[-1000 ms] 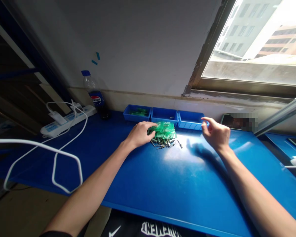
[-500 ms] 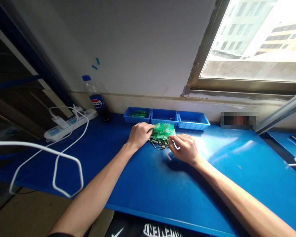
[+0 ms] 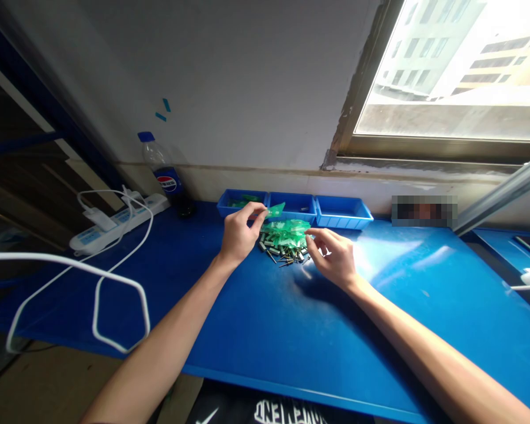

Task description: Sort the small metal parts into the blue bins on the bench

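Observation:
My left hand [image 3: 239,231] pinches a thin green translucent plastic piece [image 3: 276,209] between thumb and fingertips, raised in front of the blue bins. Below and to its right lies a pile of similar green plastic pieces [image 3: 287,231], heaped over small metal screws [image 3: 287,260] and short pale cylinders [image 3: 274,249]. At the right edge of this pile is my right hand [image 3: 333,253], its thumb and forefinger tips brought close together. Whatever lies between those tips is too small to make out.
Behind the pile stand a left blue bin [image 3: 221,207] with green pieces inside, a middle bin [image 3: 291,215] with a small item, and a right bin [image 3: 344,222]. A cola bottle [image 3: 166,179], a power strip [image 3: 115,227] and loose white cables [image 3: 145,306] are at left.
My left hand has lifted away from the pile, up and to the left, with a green plastic piece in its fingers. My right hand stays at the pile's right edge.

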`<state>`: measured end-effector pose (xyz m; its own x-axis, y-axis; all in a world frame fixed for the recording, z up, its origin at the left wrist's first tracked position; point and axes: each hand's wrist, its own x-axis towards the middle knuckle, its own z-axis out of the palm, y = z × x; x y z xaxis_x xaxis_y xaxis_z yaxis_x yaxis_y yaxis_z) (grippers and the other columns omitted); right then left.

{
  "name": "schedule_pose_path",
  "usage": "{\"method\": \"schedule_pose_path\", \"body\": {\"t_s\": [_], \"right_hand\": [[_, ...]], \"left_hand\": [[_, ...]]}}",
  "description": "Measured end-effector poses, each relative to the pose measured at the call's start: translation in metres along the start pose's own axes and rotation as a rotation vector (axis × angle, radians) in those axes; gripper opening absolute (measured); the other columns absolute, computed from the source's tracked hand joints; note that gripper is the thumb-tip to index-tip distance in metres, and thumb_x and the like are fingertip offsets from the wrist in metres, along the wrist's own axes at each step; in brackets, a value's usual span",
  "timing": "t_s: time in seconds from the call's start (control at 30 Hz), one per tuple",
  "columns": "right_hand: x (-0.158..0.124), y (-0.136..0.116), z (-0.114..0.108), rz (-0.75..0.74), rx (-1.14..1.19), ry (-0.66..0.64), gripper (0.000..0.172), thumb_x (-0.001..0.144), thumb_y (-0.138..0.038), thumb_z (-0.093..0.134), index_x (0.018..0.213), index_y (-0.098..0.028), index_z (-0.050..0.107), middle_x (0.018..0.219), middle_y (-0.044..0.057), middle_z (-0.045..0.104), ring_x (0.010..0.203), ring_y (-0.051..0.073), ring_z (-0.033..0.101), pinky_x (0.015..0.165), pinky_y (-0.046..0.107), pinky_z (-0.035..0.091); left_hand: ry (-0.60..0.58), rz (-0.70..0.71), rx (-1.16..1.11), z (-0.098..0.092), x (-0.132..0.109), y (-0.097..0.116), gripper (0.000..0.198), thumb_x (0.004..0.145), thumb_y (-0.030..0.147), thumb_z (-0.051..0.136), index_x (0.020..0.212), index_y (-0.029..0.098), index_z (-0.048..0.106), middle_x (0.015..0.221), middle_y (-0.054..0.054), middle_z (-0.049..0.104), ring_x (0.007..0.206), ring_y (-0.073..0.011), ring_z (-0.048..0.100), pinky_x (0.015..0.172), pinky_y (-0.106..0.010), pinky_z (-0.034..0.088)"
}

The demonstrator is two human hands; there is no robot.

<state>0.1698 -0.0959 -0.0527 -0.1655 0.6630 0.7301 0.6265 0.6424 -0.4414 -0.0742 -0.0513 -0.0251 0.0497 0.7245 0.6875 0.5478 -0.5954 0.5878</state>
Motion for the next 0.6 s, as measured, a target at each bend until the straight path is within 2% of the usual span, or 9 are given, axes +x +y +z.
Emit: {"method": "schedule_pose_path", "body": {"t_s": [0.07,0.17,0.23,0.3,0.37,0.43,0.53,0.6], "right_hand": [[0.004,-0.004,0.000,0.091,0.104,0.022,0.019,0.098,-0.032,0.066,0.112,-0.021,0.071,0.079,0.002,0.067,0.059,0.014,0.054,0.061,0.030,0.048],[0.008,-0.010,0.001,0.295,0.348,-0.048,0.039,0.093,-0.045,0.073,0.124,-0.023,0.069,0.088,0.003,0.070,0.064,0.015,0.057,0.062,0.031,0.051],[0.010,-0.013,0.002,0.438,0.517,-0.113,0.044,0.088,-0.055,0.078,0.116,-0.022,0.072,0.080,0.002,0.069,0.062,0.016,0.058,0.058,0.031,0.050],[0.012,-0.015,0.001,0.535,0.623,-0.148,0.044,0.080,-0.061,0.082,0.097,-0.021,0.075,0.068,0.000,0.065,0.057,0.016,0.057,0.053,0.030,0.048],[0.014,-0.015,-0.002,0.582,0.675,-0.156,0.045,0.076,-0.063,0.085,0.085,-0.020,0.074,0.062,0.000,0.063,0.054,0.015,0.055,0.052,0.030,0.047],[0.015,-0.015,-0.004,0.596,0.715,-0.161,0.044,0.077,-0.061,0.085,0.083,-0.019,0.074,0.061,-0.001,0.063,0.053,0.015,0.056,0.054,0.031,0.049],[0.017,-0.014,-0.005,0.611,0.760,-0.164,0.043,0.078,-0.059,0.085,0.090,-0.019,0.076,0.063,0.001,0.067,0.055,0.016,0.060,0.057,0.032,0.052],[0.018,-0.012,-0.004,0.617,0.761,-0.126,0.044,0.079,-0.058,0.084,0.098,-0.020,0.077,0.065,0.001,0.070,0.055,0.017,0.061,0.057,0.034,0.053]], "left_hand": [[-0.003,-0.108,-0.139,0.001,0.001,0.007,0.020,0.096,0.039,0.069,0.099,0.020,0.073,0.094,-0.003,0.080,0.081,-0.0174,0.077,0.079,-0.029,0.063],[-0.114,-0.267,-0.421,0.006,0.000,0.016,0.028,0.089,0.045,0.077,0.097,0.019,0.072,0.088,-0.004,0.079,0.075,-0.0190,0.076,0.065,-0.028,0.063],[-0.211,-0.330,-0.537,0.009,-0.001,0.021,0.032,0.084,0.045,0.082,0.097,0.018,0.073,0.085,-0.004,0.079,0.074,-0.0201,0.076,0.063,-0.028,0.063],[-0.273,-0.367,-0.587,0.011,-0.003,0.024,0.033,0.081,0.046,0.084,0.097,0.018,0.075,0.084,-0.005,0.080,0.075,-0.0209,0.077,0.064,-0.029,0.064],[-0.311,-0.400,-0.628,0.012,-0.004,0.026,0.035,0.079,0.046,0.086,0.097,0.018,0.077,0.086,-0.006,0.081,0.078,-0.0226,0.078,0.066,-0.031,0.064],[-0.372,-0.439,-0.669,0.013,-0.005,0.025,0.039,0.075,0.046,0.089,0.099,0.018,0.078,0.090,-0.007,0.082,0.083,-0.0248,0.079,0.065,-0.031,0.065],[-0.482,-0.501,-0.702,0.013,-0.006,0.022,0.041,0.072,0.045,0.091,0.100,0.017,0.080,0.093,-0.009,0.082,0.080,-0.0249,0.079,0.060,-0.030,0.063],[-0.465,-0.554,-0.702,0.014,-0.004,0.018,0.041,0.071,0.045,0.093,0.097,0.016,0.080,0.090,-0.009,0.082,0.073,-0.0230,0.078,0.056,-0.028,0.060]]}}
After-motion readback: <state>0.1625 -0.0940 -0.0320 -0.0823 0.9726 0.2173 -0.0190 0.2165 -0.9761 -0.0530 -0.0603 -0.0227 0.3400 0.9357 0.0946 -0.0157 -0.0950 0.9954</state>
